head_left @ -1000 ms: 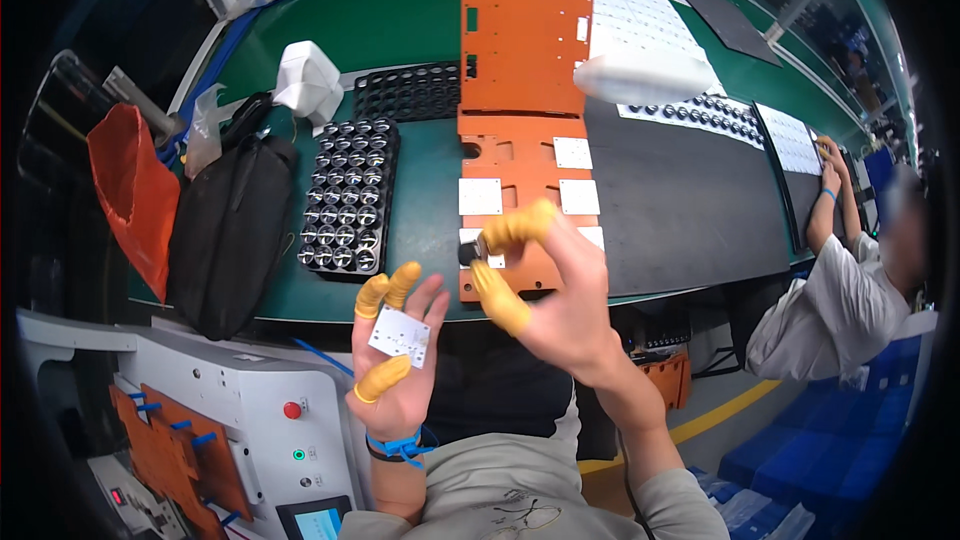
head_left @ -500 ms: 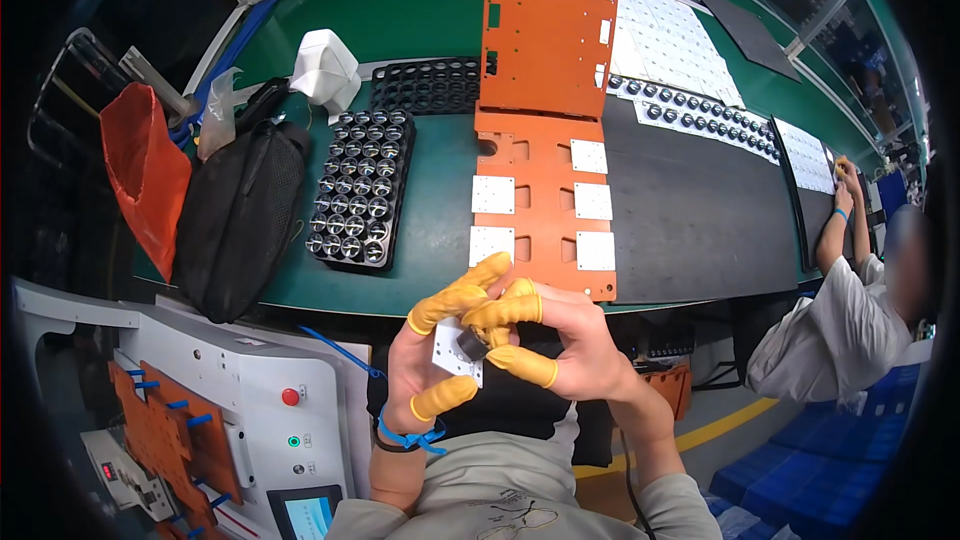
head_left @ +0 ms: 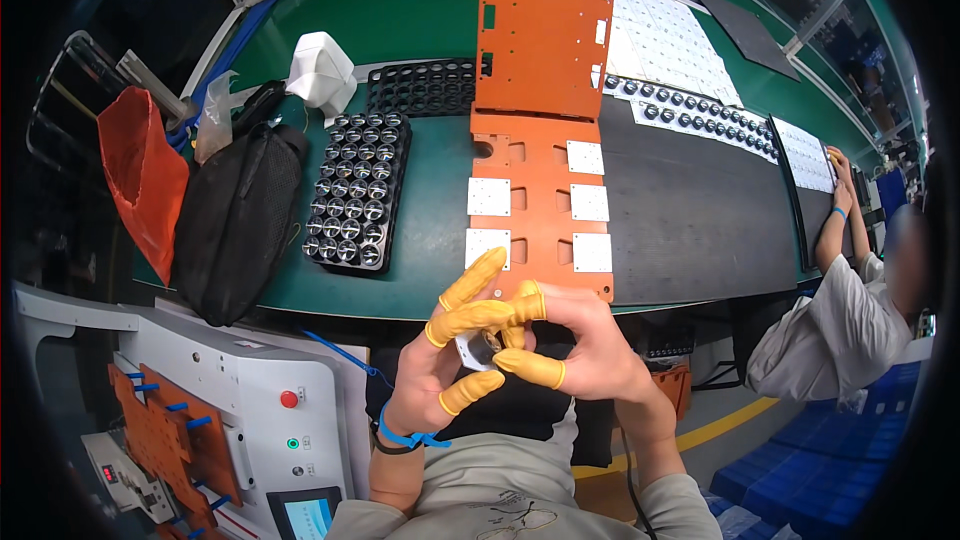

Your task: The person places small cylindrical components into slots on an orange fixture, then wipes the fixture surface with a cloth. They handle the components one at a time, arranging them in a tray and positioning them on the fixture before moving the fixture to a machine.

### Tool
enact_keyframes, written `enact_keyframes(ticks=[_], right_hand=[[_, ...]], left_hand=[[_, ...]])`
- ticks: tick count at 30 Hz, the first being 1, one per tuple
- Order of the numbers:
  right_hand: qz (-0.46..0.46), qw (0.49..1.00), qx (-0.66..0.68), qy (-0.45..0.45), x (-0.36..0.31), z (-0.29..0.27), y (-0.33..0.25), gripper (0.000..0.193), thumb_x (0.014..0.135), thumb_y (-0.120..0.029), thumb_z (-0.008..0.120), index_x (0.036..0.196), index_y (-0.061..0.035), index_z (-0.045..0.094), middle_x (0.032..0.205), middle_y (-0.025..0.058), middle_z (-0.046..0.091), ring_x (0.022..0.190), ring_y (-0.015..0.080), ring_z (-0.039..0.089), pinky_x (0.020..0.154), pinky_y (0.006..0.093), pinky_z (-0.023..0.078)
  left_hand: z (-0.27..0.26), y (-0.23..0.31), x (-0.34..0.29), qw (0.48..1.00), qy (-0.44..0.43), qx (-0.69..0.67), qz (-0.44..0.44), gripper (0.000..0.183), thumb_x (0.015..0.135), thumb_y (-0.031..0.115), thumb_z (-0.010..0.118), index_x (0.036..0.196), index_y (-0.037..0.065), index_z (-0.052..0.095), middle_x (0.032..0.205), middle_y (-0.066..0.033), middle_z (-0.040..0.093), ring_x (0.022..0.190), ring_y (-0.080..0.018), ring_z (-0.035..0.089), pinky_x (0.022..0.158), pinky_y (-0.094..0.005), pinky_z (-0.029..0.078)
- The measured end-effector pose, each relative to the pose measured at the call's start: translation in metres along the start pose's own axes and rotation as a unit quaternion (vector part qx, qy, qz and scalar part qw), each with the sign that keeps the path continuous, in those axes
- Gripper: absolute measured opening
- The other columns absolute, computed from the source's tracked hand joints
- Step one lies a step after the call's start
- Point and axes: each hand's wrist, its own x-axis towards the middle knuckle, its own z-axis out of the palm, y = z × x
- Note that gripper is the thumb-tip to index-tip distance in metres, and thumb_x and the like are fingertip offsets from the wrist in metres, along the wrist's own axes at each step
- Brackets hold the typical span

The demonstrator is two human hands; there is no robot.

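My left hand [head_left: 424, 372], in yellow finger cots with a blue band at the wrist, grips a small white square plate [head_left: 467, 353] by its edges. Against the plate's face sits a short black cylindrical part [head_left: 482, 347]. The thumb and fingertips of my right hand [head_left: 592, 345] pinch around this part, also in yellow cots. My fingers hide much of both pieces. Just beyond my hands lies an orange fixture [head_left: 540, 200], its lid [head_left: 548, 25] raised; several white plates [head_left: 589, 202] rest in its pockets.
At left stands a black tray of black cylindrical parts [head_left: 357, 190], beside a black mesh bag [head_left: 238, 220] and an orange bag [head_left: 145, 185]. A black mat [head_left: 690, 210] lies to the right. A grey machine [head_left: 265, 380] is at lower left; a co-worker [head_left: 825, 320] works at far right.
My left fingers have closed further over the white plate, and the plate has tilted with the black part turned more to the right. My right hand stays close on the part.
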Motion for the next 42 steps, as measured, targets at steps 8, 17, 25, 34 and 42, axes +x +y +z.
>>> enact_keyframes(ticks=[8,17,25,34,42], right_hand=[[-0.031,0.999,-0.016,-0.034,-0.003,-0.007,0.007,0.032,0.083,-0.005,0.078,0.113,0.0012,0.067,0.080,0.0043,0.055,0.068,0.0150,0.051,0.064,0.0293,0.045],[-0.013,0.998,-0.063,0.021,-0.005,-0.004,0.007,0.032,0.085,-0.010,0.079,0.114,-0.0018,0.069,0.092,0.0081,0.061,0.074,0.0181,0.055,0.067,0.0306,0.047],[-0.161,0.930,-0.315,0.099,-0.010,-0.009,0.004,0.049,0.075,-0.020,0.079,0.119,-0.0017,0.068,0.094,0.0081,0.057,0.079,0.0258,0.050,0.069,0.0378,0.039],[-0.270,0.818,-0.418,0.290,-0.017,-0.014,0.032,0.044,0.056,-0.017,0.084,0.098,-0.0067,0.077,0.092,0.0030,0.063,0.082,0.0224,0.057,0.081,0.0367,0.044],[-0.229,0.817,-0.466,0.252,-0.022,-0.039,0.036,0.042,0.060,-0.014,0.080,0.100,-0.0037,0.074,0.090,0.0042,0.060,0.077,0.0224,0.055,0.078,0.0367,0.044]], left_hand=[[0.001,-0.002,-0.002,0.995,-0.014,-0.089,-0.043,0.055,0.089,0.016,0.075,0.138,0.001,0.054,0.161,-0.0267,0.025,0.142,-0.0307,0.041,0.109,-0.0424,0.042],[0.009,-0.012,0.009,0.993,0.032,-0.100,-0.054,0.076,0.089,0.023,0.075,0.152,0.004,0.035,0.164,-0.0242,0.016,0.145,-0.0334,0.035,0.116,-0.0474,0.032],[0.029,-0.026,0.025,0.989,0.077,-0.114,-0.045,0.072,0.101,0.035,0.058,0.155,0.003,0.023,0.165,-0.0194,0.015,0.152,-0.0404,0.018,0.122,-0.0504,0.019],[0.055,-0.032,0.025,0.971,0.023,-0.138,-0.193,0.078,0.104,0.058,0.036,0.156,0.000,0.025,0.155,-0.0130,0.037,0.142,-0.0268,0.038,0.118,-0.0414,0.029],[0.035,-0.022,0.044,0.934,0.038,0.353,-0.050,0.073,0.078,0.038,0.084,0.134,0.000,0.055,0.135,-0.0170,0.057,0.122,-0.0309,0.057,0.099,-0.0400,0.048]])
